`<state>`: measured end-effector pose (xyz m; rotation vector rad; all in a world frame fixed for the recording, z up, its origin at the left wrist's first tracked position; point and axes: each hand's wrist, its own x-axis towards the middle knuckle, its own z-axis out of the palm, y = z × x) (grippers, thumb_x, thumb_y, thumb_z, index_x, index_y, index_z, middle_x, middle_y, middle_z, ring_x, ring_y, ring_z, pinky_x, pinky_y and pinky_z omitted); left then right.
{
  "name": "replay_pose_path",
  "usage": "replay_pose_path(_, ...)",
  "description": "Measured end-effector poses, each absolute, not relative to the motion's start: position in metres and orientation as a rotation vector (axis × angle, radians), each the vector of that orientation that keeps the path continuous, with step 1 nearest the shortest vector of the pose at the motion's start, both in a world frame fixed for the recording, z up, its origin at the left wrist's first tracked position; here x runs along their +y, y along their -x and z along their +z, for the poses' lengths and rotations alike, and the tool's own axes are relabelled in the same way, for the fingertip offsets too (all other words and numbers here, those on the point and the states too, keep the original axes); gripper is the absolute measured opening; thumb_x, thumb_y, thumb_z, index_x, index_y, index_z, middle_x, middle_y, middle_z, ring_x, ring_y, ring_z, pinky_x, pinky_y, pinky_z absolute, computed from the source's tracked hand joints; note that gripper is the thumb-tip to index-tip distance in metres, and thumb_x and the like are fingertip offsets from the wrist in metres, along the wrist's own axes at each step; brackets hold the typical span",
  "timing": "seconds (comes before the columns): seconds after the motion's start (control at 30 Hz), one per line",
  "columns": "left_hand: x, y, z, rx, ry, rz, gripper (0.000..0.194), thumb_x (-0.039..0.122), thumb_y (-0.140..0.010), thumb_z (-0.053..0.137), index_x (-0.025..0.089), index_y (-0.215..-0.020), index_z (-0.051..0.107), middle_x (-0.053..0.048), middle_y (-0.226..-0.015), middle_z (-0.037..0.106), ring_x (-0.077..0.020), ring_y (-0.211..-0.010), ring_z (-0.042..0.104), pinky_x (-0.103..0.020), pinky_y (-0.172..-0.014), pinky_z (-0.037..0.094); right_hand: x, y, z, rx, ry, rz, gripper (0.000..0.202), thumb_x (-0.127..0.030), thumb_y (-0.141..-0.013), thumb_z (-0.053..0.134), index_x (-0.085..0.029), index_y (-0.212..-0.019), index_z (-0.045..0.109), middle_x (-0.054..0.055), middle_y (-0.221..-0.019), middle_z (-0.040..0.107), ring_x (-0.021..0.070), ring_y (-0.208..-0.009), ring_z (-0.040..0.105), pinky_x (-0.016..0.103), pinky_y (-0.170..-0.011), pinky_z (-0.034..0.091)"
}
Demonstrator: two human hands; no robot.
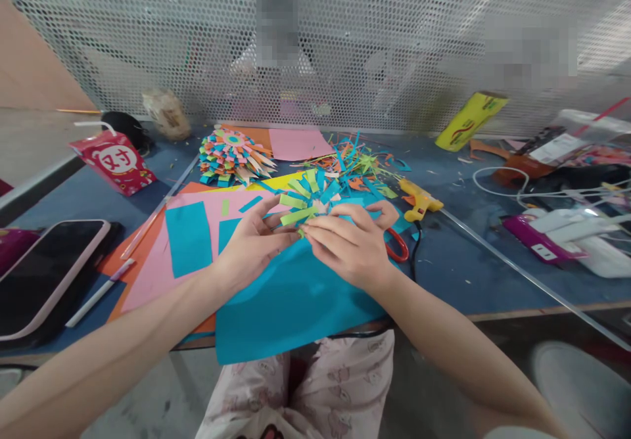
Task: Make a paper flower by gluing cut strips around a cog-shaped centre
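Observation:
Between both hands is a paper flower (302, 189) of lime green and blue folded strips around a pale middle. My left hand (256, 238) grips its left side, thumb and fingers on a green strip. On the right, my right hand (351, 242) pinches the near edge with its fingertips. Under the hands lies a large blue sheet (296, 301), over pink paper (152, 268) and orange paper. A small blue rectangle (188, 238) rests on the pink paper. Behind, to the left, stands a finished-looking multicoloured paper ball (234, 154). Red scissors handles (398, 247) show beside my right hand.
A yellow glue gun (419, 200) lies right of the hands, its cord running down. Cut paper scraps (357, 163) pile behind. At left are a phone (54, 271), a white pen (100, 293) and a red drink pouch (116, 161). A perforated metal panel (335, 51) borders the table.

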<state>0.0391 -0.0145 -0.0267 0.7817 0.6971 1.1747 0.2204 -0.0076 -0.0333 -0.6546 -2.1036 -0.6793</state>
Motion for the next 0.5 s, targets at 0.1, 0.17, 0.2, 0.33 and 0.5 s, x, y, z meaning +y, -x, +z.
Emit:
replay_pose_path(0.1, -0.0148, -0.0392, -0.0257, 0.702, -0.759, 1.19, 0.058, -0.001, -0.057, 0.077, 0.021, -0.106, 0.055, 0.0, -0.091, 0.072, -0.0135, -0.079, 0.069, -0.024, -0.071, 0.051, -0.0074, -0.2212, -0.0317, -2.142, 0.635, -0.625, 0.015, -0.02, -0.083, 0.065, -0.021, -0.097, 0.07, 0.0, -0.094, 0.073, 0.0196, -0.094, 0.054, 0.035, -0.078, 0.042)
replay_pose_path(0.17, -0.0155, -0.0399, -0.0249, 0.699, -0.745, 1.208, 0.058, -0.001, -0.056, 0.077, 0.021, -0.105, 0.055, 0.001, -0.089, 0.072, -0.0136, -0.079, 0.069, -0.024, -0.072, 0.052, -0.0082, -0.2212, -0.0312, -2.148, 0.67, -0.593, 0.016, -0.021, -0.083, 0.066, -0.023, -0.099, 0.07, 0.0, -0.095, 0.073, 0.02, -0.096, 0.053, 0.036, -0.079, 0.042)
replay_pose_path(0.2, -0.0159, -0.0403, -0.0245, 0.7, -0.743, 1.214, 0.057, -0.001, -0.056, 0.077, 0.021, -0.104, 0.055, 0.001, -0.089, 0.071, -0.0136, -0.079, 0.069, -0.024, -0.072, 0.052, -0.0087, -0.2212, -0.0309, -2.153, 0.68, -0.575, 0.016, -0.02, -0.083, 0.066, -0.023, -0.099, 0.071, 0.0, -0.095, 0.073, 0.02, -0.096, 0.053, 0.036, -0.079, 0.042)
replay_pose_path(0.33, -0.0167, -0.0404, -0.0243, 0.709, -0.754, 1.217, 0.056, -0.002, -0.057, 0.076, 0.021, -0.103, 0.054, 0.002, -0.09, 0.07, -0.0133, -0.079, 0.068, -0.024, -0.073, 0.052, -0.0081, -0.2208, -0.0288, -2.147, 0.675, -0.432, 0.013, -0.021, -0.085, 0.064, -0.025, -0.094, 0.072, -0.001, -0.092, 0.073, 0.0192, -0.095, 0.051, 0.034, -0.08, 0.044)
replay_pose_path(0.5, -0.0166, -0.04, -0.024, 0.722, -0.717, 1.223, 0.057, -0.005, -0.055, 0.075, 0.022, -0.101, 0.054, 0.003, -0.089, 0.069, -0.0126, -0.077, 0.069, -0.024, -0.072, 0.053, -0.0056, -0.2203, -0.0269, -2.108, 0.677, -0.297, 0.013, -0.023, -0.087, 0.062, -0.028, -0.09, 0.073, -0.002, -0.09, 0.073, 0.0183, -0.091, 0.05, 0.033, -0.08, 0.046)
